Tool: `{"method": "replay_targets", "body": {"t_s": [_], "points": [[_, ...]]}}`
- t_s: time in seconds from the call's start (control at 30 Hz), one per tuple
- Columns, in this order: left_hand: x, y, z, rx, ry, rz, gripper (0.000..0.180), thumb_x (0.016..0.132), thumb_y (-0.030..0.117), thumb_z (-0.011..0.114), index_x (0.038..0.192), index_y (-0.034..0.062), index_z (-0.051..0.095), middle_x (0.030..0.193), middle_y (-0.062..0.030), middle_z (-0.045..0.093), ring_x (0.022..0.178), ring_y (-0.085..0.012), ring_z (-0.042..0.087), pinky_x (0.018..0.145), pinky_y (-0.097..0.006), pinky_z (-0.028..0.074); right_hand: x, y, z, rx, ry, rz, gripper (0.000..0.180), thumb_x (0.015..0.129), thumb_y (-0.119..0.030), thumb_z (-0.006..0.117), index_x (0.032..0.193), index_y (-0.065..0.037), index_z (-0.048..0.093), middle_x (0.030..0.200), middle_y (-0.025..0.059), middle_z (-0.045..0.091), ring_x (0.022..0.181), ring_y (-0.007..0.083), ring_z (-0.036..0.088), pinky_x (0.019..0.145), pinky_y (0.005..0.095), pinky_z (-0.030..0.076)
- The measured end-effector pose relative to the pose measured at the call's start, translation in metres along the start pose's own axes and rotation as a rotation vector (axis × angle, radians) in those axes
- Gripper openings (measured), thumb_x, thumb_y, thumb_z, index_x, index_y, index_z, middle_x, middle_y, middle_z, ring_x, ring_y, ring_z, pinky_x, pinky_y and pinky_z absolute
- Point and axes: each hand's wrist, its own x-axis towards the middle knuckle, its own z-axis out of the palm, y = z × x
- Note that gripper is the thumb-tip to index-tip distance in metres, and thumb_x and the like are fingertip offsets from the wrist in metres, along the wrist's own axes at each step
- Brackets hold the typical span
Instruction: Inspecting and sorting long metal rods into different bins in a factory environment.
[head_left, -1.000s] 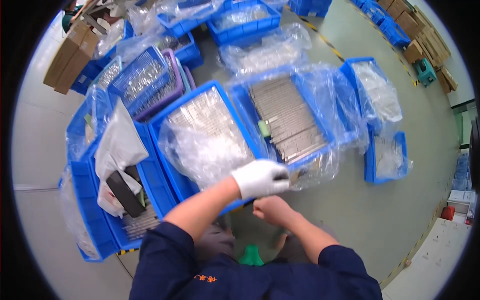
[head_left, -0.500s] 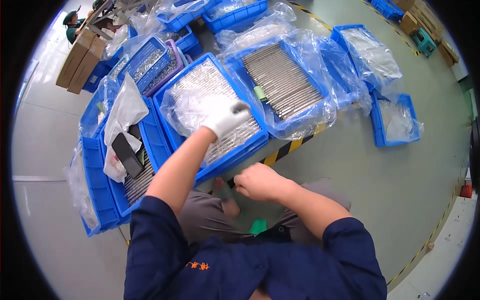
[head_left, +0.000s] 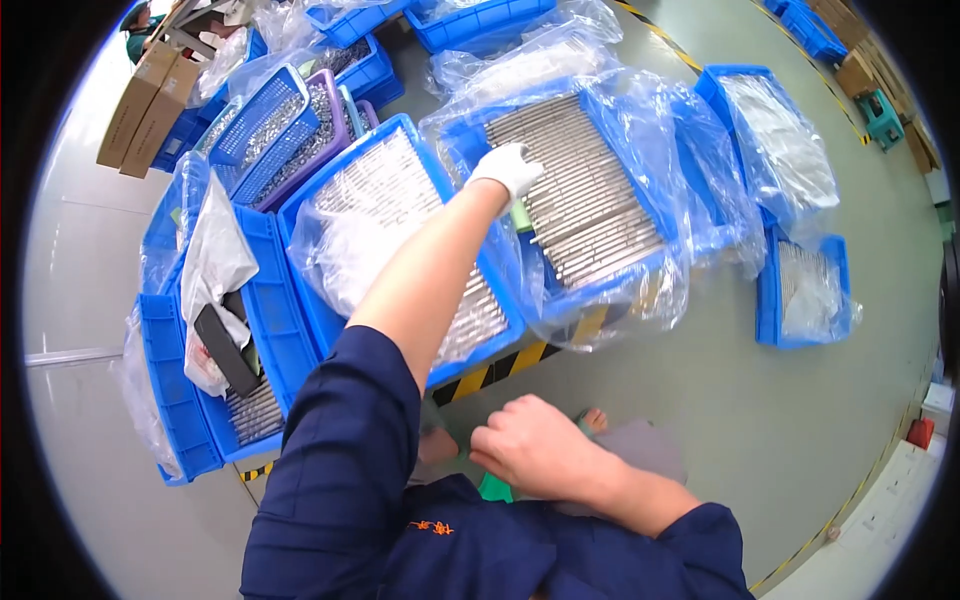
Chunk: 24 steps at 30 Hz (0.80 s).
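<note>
My left hand (head_left: 508, 172), in a white glove, reaches over the left edge of a stack of slim metal rods (head_left: 590, 200). Its fingertips are partly apart at the rods, and no rod shows in its grasp. These rods lie in rows in a plastic-lined blue bin (head_left: 655, 215), with a light green piece (head_left: 520, 217) beside them. Under my left forearm is another blue bin (head_left: 290, 215) of shiny rods (head_left: 385, 180), partly covered by clear plastic (head_left: 345, 255). My bare right hand (head_left: 535, 447) hovers near my lap, fingers curled closed; what they hold, if anything, is hidden.
A black phone (head_left: 227, 350) rests on white wrapping (head_left: 215, 260) over a bin at the left. Baskets of small metal parts (head_left: 270, 130) stand behind. More blue bins (head_left: 800, 290) sit at the right, near a green stool (head_left: 880, 120). Cardboard boxes (head_left: 150, 105) stand far left.
My left hand has moved right and away from me, from the shiny rods to the rods in the neighbouring bin. My right hand stays curled near my lap. The view has shifted slightly.
</note>
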Motion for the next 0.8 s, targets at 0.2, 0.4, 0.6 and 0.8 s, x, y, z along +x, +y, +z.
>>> {"method": "replay_targets", "body": {"t_s": [0.2, 0.4, 0.6, 0.8], "points": [[0.061, -0.022, 0.025, 0.01, 0.07, -0.162, 0.056, 0.067, 0.032, 0.054, 0.113, 0.0006, 0.046, 0.111, -0.0195, 0.05, 0.103, -0.0299, 0.048, 0.087, -0.032, 0.038, 0.008, 0.042, -0.024, 0.16, -0.01, 0.012, 0.016, 0.07, -0.016, 0.059, 0.063, -0.007, 0.049, 0.056, 0.0065, 0.045, 0.056, 0.0243, 0.048, 0.054, 0.0342, 0.037], [0.106, -0.066, 0.024, -0.073, 0.103, -0.412, 0.068, 0.06, 0.03, 0.065, 0.113, -0.0049, 0.039, 0.104, -0.0205, 0.054, 0.097, -0.0277, 0.053, 0.083, -0.03, 0.041, 0.014, 0.074, -0.036, 0.251, -0.024, 0.021, 0.018, 0.074, -0.019, 0.056, 0.064, -0.006, 0.049, 0.056, 0.0075, 0.048, 0.058, 0.0243, 0.051, 0.056, 0.034, 0.039], [0.112, -0.045, 0.035, -0.227, 0.226, -0.482, 0.074, 0.057, 0.03, 0.069, 0.115, -0.0028, 0.038, 0.108, -0.0186, 0.052, 0.099, -0.027, 0.051, 0.084, -0.029, 0.041, 0.014, 0.096, -0.039, 0.348, -0.032, 0.031, 0.015, 0.073, -0.017, 0.058, 0.067, -0.006, 0.05, 0.058, 0.0065, 0.045, 0.06, 0.0228, 0.048, 0.059, 0.0325, 0.038], [0.108, -0.051, 0.03, -0.182, 0.199, -0.425, 0.069, 0.054, 0.024, 0.071, 0.111, -0.002, 0.041, 0.104, -0.0178, 0.053, 0.095, -0.0264, 0.053, 0.081, -0.03, 0.042, 0.018, 0.101, -0.041, 0.352, -0.03, 0.024, 0.017, 0.074, -0.019, 0.057, 0.066, -0.006, 0.05, 0.058, 0.0069, 0.048, 0.059, 0.0228, 0.051, 0.057, 0.0334, 0.038]]}}
